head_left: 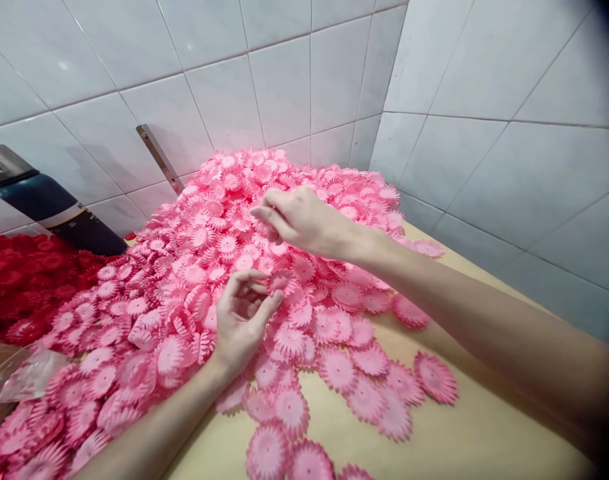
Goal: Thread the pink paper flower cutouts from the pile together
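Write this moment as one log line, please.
left hand: pinching pink flower | right hand: picking in pink flower pile | red flowers: left

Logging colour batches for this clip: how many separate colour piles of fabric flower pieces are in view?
2. The pink pile fills the tabletop centre against the tiled wall, under both hands. The red pile lies at the left edge, below a dark bottle. More may be out of frame.

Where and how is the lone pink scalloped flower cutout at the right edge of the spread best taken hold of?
Pinch the pink scalloped flower cutout by its outer petal rim, coming from the right. It lies flat on the tan tabletop with that side bare, while other cutouts crowd its left.
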Demonstrator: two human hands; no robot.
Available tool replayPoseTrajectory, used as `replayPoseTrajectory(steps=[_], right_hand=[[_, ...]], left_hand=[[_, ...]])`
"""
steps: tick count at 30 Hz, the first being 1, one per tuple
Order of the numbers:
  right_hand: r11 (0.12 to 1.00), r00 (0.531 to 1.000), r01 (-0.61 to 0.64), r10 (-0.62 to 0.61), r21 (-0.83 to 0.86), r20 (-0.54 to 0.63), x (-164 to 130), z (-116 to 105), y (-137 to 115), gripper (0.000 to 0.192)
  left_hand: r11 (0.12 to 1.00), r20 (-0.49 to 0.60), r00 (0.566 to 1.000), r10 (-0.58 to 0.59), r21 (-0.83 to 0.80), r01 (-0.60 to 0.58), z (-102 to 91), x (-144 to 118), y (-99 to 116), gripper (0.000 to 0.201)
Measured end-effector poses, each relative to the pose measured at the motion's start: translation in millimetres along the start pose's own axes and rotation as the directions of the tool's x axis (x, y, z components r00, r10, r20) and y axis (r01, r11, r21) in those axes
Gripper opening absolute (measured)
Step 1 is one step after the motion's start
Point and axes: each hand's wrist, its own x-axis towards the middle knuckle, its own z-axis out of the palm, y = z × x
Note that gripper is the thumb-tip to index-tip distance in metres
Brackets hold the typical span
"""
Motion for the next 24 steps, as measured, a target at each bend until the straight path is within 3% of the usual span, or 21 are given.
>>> replayPoseTrajectory(steps=[3,6,8,10,12,17,24], right_hand=[[1.0,0.998,0.01,-0.009,0.015,-0.057,-1.2,-11.8,1.4,0.035],[0.997,0.997,0.076,-0.076,0.007,-0.002,-3.3,-18.7,-0.2,0.04],[0.994,0.985,0.11,-0.111,0.017,0.13,-4.5,-19.6,-2.5,0.039],[0.99,0.94,0.122,-0.139,0.074,0.313,-5.3,-18.7,-4.8,0.029],[0.982,0.891,0.117,-0.169,0.146,0.422,-5.5,-17.4,-6.7,0.015],[0.964,0.896,0.089,-0.188,0.25,0.403,-5.5,-17.0,-8.7,0.002],[0.985,0.883,0.041,-0.114,0.167,0.455,-9.6,-16.0,-11.0,0.029]], left_hand=[[0.999,0.005,0.999,0.043,0.005,-0.043,2.3,-0.6,0.5,0.026],[0.999,-0.041,0.999,0.034,-0.032,-0.036,1.4,0.6,-4.5,0.031],[0.998,-0.066,0.997,0.037,-0.053,-0.041,-0.1,1.2,-8.7,0.033],[0.997,-0.078,0.996,0.052,-0.057,-0.056,-1.2,1.2,-11.2,0.035],[0.996,-0.079,0.994,0.07,-0.055,-0.074,-1.1,0.6,-11.2,0.036],[0.988,-0.037,0.997,0.064,-0.138,-0.069,1.4,-1.2,-7.6,0.044],[0.988,-0.057,0.997,0.051,-0.143,-0.059,1.4,-0.5,-6.7,0.047]])
